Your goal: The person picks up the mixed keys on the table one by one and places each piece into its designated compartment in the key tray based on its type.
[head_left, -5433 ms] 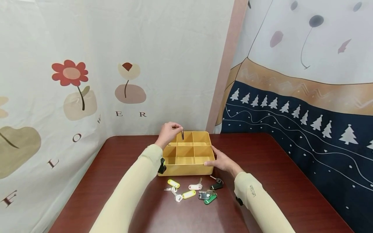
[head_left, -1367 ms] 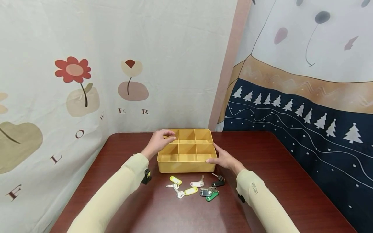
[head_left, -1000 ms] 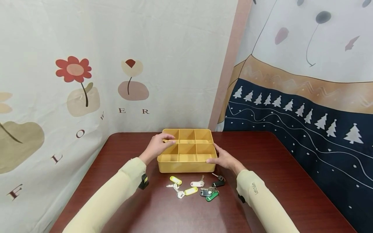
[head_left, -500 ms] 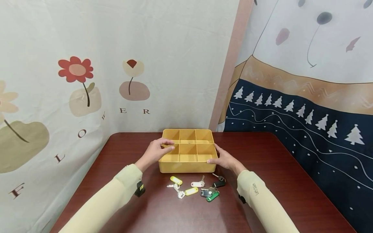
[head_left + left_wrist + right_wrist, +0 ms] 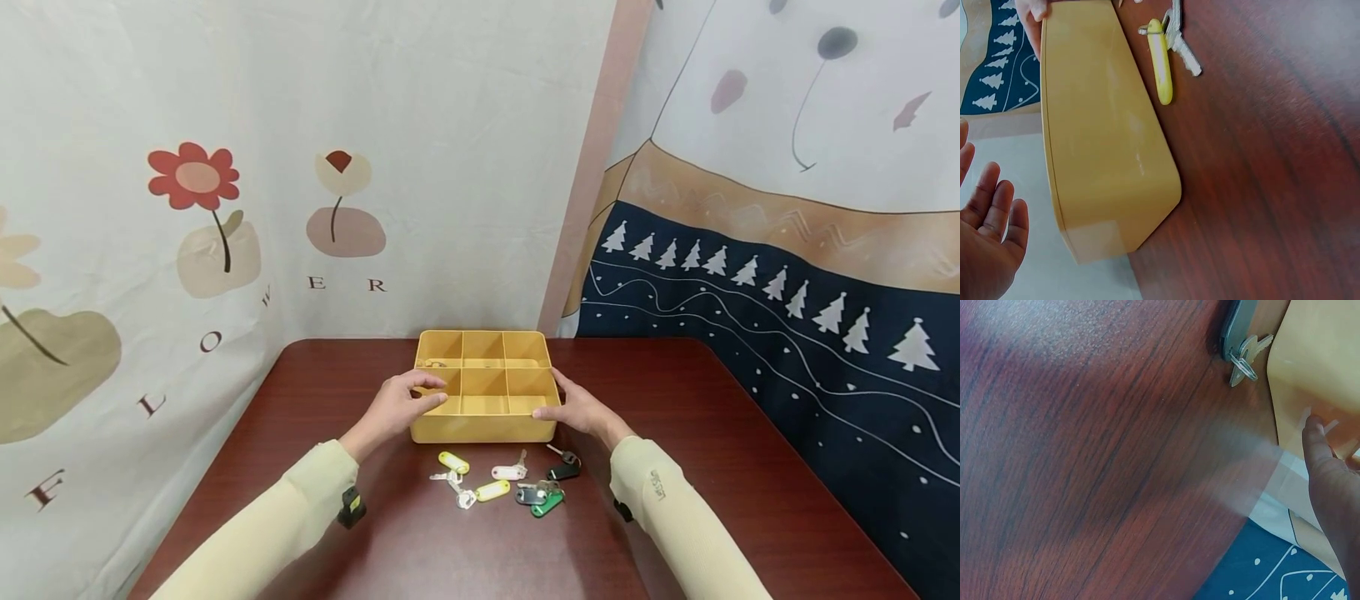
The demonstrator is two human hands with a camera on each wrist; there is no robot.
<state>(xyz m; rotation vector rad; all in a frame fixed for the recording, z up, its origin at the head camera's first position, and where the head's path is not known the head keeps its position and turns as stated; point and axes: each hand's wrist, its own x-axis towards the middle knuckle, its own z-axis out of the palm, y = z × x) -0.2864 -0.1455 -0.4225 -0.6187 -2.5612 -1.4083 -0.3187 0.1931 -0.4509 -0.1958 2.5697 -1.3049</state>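
The box (image 5: 483,429) stands at the far side of the desk (image 5: 675,392), close to the far edge and the pale cloth (image 5: 465,208) behind. Desk surface runs wide to the left and right of it; on the near side, a narrow strip parts it from keys and tags, and beyond them the desk continues toward the near edge of the head view.

The box has six compartments in two rows of three. Something small (image 5: 432,363) lies in the far left one, too small to make out.

The left hand (image 5: 401,404) hangs at the box's left side, thumb and fingers apart, holding nothing. The right hand (image 5: 581,410) grips the near right corner, thumb on the near wall, fingers along the right side.

Left to right lie two yellow tags (image 5: 492,491), a white tag (image 5: 509,472), a grey tag (image 5: 531,497) touching a green tag (image 5: 548,503), and a black tag (image 5: 564,472).
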